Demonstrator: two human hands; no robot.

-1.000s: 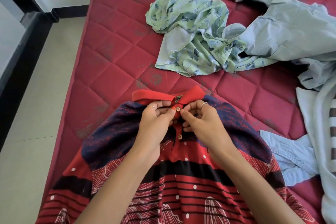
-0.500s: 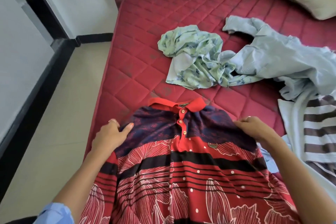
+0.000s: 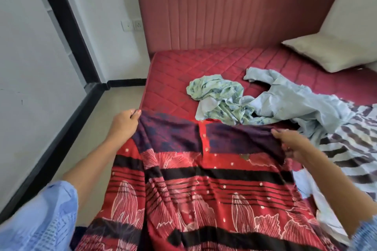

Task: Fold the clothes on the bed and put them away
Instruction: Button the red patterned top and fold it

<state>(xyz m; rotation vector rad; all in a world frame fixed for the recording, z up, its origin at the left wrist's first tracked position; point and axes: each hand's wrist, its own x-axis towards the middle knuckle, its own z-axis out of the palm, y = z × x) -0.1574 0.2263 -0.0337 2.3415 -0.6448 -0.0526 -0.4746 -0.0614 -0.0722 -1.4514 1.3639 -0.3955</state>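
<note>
The red patterned polo shirt (image 3: 204, 179) hangs lifted over the bed's (image 3: 169, 79) near edge, left hand (image 3: 124, 122) and right hand (image 3: 289, 140) each pinching a shoulder, seemingly. Probably next: lay it flat for folding. Beyond, the green floral garment (image 3: 218, 98) waits crumpled.

Around your bed
You have a padded headboard (image 3: 238, 12) against the white wall (image 3: 106, 6), a pillow (image 3: 330, 52) at its right, a socket (image 3: 131, 25) left, and pale floor (image 3: 98, 112) beside.

Bare mattress (image 3: 183, 71) lies open ahead-left; crumpled green shirt (image 3: 220, 100) and blue shirt (image 3: 295, 104) crowd the right.
</note>
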